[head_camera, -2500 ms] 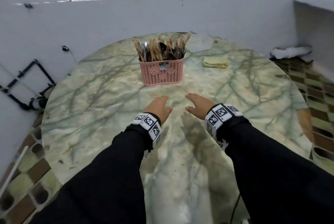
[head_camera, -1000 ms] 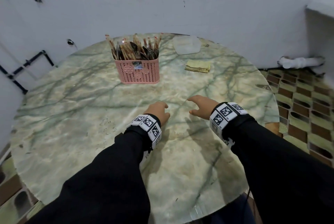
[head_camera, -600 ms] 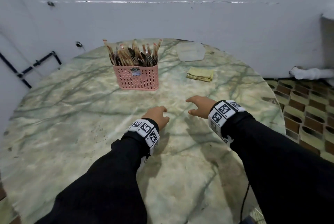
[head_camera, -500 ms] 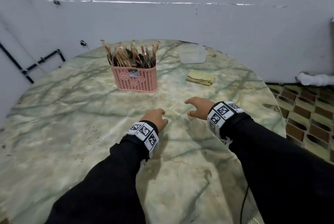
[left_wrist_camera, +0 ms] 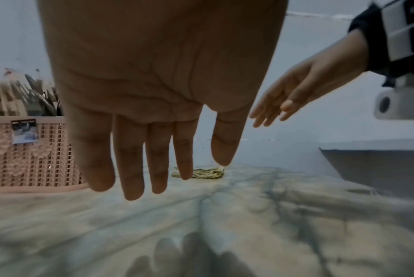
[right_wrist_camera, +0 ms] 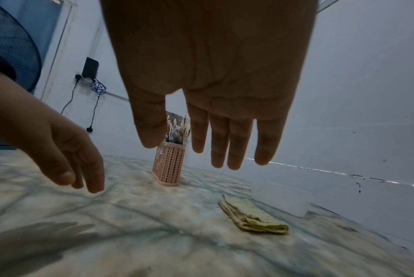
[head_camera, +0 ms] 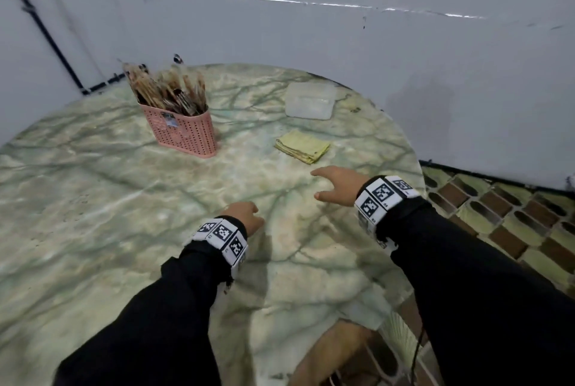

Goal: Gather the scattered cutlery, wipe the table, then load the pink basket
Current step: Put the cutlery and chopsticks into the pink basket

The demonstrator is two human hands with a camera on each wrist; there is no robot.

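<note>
A pink perforated basket (head_camera: pixel 183 133) (left_wrist_camera: pixel 30 155) (right_wrist_camera: pixel 169 165) stands upright on the far left of the round marble table (head_camera: pixel 93 199), packed with chopsticks and cutlery (head_camera: pixel 168 91). A folded yellow cloth (head_camera: pixel 302 146) (right_wrist_camera: pixel 250 215) (left_wrist_camera: pixel 205 173) lies to its right. My left hand (head_camera: pixel 245 219) (left_wrist_camera: pixel 153 150) hovers palm down over the table's middle, fingers straight, holding nothing. My right hand (head_camera: pixel 334 183) (right_wrist_camera: pixel 213 131) hovers just short of the cloth, fingers spread and empty.
A clear plastic lidded box (head_camera: pixel 311 101) (right_wrist_camera: pixel 281 198) sits behind the cloth near the white wall. The table's right edge drops to a tiled floor (head_camera: pixel 513 224). A black pipe (head_camera: pixel 46 31) runs down the wall at the left.
The view has swung left and closer, so basket and cloth sit nearer. My right hand has reached forward toward the cloth; the left has stayed over the middle. Nothing was picked up.
</note>
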